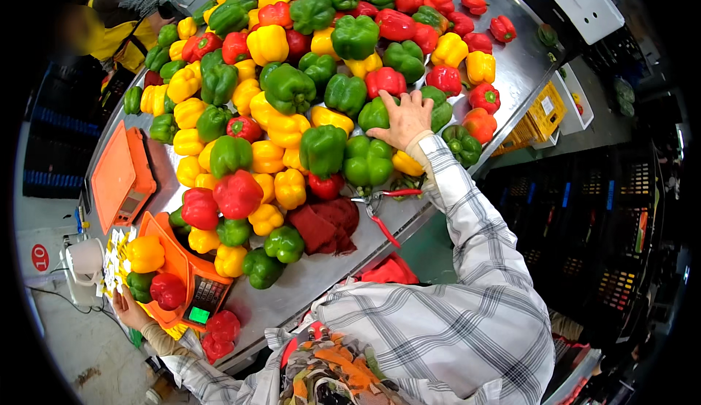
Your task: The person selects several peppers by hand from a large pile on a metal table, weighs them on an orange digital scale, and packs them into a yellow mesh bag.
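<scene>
My right hand (406,119) is spread palm down over the pile, between a green bell pepper (374,114) and another green bell pepper (441,110). Its fingertips reach toward a red bell pepper (385,81). Whether it touches or grips any of them is hard to tell. At lower left, my left hand (129,308) is by a bunch of white and yellow tags (116,260), its fingertips partly hidden. Beside it, the orange digital scale (176,254) carries a yellow pepper (145,254), a green pepper (141,286) and a red pepper (168,290).
Many mixed peppers cover the steel table (323,273). Red-handled pruning shears (378,208) and a dark red cloth (326,224) lie near its front edge. A second orange scale (121,178) stands left. Black crates (575,224) and a yellow crate (539,115) are right; another person (123,35) is upper left.
</scene>
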The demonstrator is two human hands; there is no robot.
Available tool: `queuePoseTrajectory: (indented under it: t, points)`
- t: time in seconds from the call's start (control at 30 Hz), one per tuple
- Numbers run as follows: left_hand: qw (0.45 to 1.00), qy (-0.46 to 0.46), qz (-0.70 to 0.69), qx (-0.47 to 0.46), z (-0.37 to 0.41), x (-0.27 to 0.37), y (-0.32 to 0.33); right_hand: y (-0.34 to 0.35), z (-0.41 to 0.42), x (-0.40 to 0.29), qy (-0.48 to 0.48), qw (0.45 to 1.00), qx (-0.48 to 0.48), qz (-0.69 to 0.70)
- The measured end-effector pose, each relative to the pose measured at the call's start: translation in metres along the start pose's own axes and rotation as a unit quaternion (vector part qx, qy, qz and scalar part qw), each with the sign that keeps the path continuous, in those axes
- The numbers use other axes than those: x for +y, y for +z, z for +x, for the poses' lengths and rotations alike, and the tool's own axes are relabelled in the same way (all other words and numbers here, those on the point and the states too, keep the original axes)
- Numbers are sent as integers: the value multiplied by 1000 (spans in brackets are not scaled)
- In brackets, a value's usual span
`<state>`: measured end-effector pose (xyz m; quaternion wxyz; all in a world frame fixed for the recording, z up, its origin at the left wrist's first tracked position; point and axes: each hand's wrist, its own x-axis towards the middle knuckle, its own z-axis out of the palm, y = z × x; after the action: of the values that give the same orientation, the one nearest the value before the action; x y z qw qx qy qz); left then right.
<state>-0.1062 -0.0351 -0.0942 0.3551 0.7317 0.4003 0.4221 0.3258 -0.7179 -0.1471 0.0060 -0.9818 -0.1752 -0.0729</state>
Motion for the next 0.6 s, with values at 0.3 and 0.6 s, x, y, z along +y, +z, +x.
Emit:
queuePoseTrajectory:
  t: [0.3,0.6]
  points:
    - [951,301,29,-60,-119,231,147,-7,4,8,-65,988,32,137]
    - [896,240,-93,-361,-249,297,246,-20,-15,8,-51,959,110,255]
